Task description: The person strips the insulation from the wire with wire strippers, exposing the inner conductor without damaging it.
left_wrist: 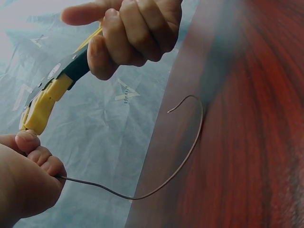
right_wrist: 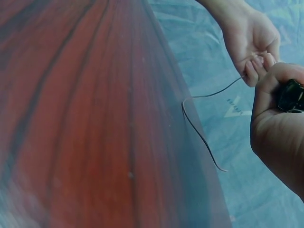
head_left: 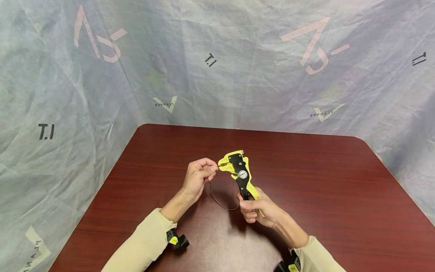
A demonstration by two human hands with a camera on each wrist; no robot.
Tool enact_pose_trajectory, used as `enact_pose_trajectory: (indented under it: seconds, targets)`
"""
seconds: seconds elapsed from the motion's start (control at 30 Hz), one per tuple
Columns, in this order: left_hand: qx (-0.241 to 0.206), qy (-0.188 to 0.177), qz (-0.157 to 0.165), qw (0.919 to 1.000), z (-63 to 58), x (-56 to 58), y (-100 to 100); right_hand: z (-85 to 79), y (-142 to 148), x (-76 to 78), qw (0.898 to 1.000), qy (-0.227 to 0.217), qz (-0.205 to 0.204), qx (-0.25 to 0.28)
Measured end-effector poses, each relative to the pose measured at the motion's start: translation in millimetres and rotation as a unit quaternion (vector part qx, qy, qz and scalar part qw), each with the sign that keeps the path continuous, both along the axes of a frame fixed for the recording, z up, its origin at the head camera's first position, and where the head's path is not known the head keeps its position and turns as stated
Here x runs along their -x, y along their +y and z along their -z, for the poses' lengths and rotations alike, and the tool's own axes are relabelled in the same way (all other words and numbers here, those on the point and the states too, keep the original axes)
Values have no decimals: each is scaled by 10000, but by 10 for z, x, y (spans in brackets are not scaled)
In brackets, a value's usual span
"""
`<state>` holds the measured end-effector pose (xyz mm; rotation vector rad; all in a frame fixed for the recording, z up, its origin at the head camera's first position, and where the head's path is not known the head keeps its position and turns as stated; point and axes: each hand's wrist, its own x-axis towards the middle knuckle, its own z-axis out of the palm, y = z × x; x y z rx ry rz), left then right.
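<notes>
My right hand (head_left: 256, 207) grips the handles of a yellow and black wire stripper (head_left: 239, 172), held up above the table with its head tilted to the upper left. A thin brown wire (head_left: 221, 204) is pinched between the thumb and fingers of my left hand (head_left: 200, 175), right at the yellow jaws. From under the left fingers the wire's long tail curves down and across toward the right hand; its loose end hangs free in the left wrist view. In the right wrist view, the right hand (right_wrist: 280, 118) hides most of the tool, leaving a dark handle end showing.
A dark red wood-grain table (head_left: 323, 189) spreads beneath both hands. Grey printed sheeting (head_left: 238, 75) hangs behind it and along its sides. Black camera mounts (head_left: 178, 241) sit at both cream sleeves (head_left: 142, 241).
</notes>
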<state>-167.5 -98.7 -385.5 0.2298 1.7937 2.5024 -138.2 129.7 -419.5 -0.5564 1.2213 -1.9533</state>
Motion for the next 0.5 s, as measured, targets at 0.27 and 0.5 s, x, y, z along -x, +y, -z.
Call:
enact_pose_trajectory:
  seconds: [0.27, 0.5]
  targets:
    - [-14, -62, -41, 10000, -1, 3, -5, 20, 17, 13, 9994, 137, -105, 301]
    - [-5, -15, -98, 10000, 27, 23, -25, 9, 18, 20, 9995, 174, -92, 252]
